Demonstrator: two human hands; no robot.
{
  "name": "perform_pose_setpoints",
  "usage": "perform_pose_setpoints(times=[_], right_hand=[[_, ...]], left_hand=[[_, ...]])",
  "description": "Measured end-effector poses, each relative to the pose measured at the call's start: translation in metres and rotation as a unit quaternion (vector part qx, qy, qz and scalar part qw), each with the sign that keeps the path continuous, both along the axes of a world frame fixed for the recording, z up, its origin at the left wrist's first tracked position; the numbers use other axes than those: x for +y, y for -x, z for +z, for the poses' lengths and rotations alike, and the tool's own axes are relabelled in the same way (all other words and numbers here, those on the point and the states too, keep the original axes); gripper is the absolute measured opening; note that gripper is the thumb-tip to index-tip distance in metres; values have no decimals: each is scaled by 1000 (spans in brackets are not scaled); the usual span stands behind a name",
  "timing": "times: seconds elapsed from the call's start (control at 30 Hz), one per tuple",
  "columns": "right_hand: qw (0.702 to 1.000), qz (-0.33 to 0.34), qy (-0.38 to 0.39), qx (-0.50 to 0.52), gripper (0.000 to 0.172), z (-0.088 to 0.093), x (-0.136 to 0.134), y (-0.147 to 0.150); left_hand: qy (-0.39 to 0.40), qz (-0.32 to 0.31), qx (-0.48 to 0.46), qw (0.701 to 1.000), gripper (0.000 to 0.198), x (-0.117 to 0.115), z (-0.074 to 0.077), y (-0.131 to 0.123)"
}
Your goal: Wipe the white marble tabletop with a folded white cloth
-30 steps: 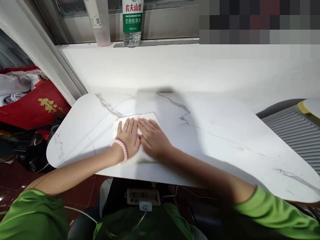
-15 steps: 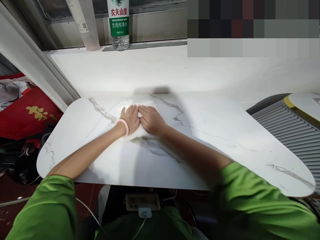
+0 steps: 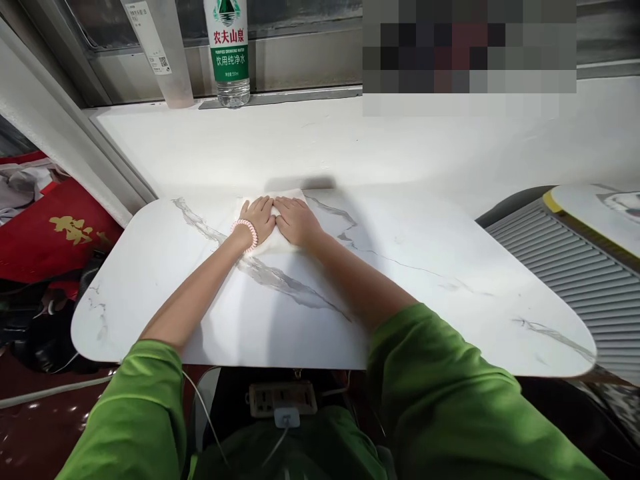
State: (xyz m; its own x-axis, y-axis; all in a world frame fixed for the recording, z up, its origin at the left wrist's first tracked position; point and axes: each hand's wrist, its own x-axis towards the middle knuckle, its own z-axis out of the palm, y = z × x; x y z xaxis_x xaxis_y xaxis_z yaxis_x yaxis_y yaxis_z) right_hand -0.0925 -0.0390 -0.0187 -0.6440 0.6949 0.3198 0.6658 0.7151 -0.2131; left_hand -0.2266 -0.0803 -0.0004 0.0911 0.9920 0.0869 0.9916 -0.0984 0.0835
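Note:
A thin white cloth (image 3: pixel 278 244) lies on the white marble-patterned tabletop (image 3: pixel 430 313), near its back edge. My left hand (image 3: pixel 257 219), with a pink-and-white coiled band at the wrist, lies flat on the cloth's left part. Beside it, my right hand (image 3: pixel 297 221) presses on the right part, fingers stretched forward. The two hands nearly meet at the thumbs and index fingers. Much of the cloth is hidden beneath them; its lower edge and upper right corner show.
On the sill behind stand a water bottle (image 3: pixel 231 63) and a tall translucent cup (image 3: pixel 163 60). A red bag (image 3: pixel 65 230) sits at the left. To the right is a grey ridged surface (image 3: pixel 555 260). A power strip (image 3: pixel 260 400) with a plugged-in charger (image 3: pixel 287 418) is below the front edge.
Both hands have slid the cloth a little toward the back edge of the table. The grey marble vein in front of them shows more. The camera view has shifted slightly.

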Motion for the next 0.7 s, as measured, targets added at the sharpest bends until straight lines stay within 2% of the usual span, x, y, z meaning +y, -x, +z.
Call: perform_pose_setpoints(times=[0.13, 0.27, 0.33, 0.43, 0.5, 0.57, 0.7], right_hand=[[1000, 3, -1, -24, 55, 5, -50, -25], [998, -17, -25, -51, 55, 4, -124, -60], [997, -4, -46, -55, 56, 2, -158, -77], [997, 8, -63, -50, 56, 1, -191, -95], [997, 12, -59, -48, 56, 1, -195, -101], [997, 22, -46, -49, 56, 3, -185, -102], [998, 24, -15, -61, 56, 7, -134, -94]], left_hand=[[-1, -14, 10, 1000, 55, -47, 1, -23], [3, -70, 14, 997, 57, -114, 1, -52], [5, -94, 10, 995, 58, -145, 0, -64], [4, -125, 1, 992, 60, -174, -1, -75], [4, -135, 1, 991, 60, -179, -1, -79], [10, -129, 3, 992, 60, -171, -2, -80], [36, -91, 8, 995, 61, -124, -1, -80]])
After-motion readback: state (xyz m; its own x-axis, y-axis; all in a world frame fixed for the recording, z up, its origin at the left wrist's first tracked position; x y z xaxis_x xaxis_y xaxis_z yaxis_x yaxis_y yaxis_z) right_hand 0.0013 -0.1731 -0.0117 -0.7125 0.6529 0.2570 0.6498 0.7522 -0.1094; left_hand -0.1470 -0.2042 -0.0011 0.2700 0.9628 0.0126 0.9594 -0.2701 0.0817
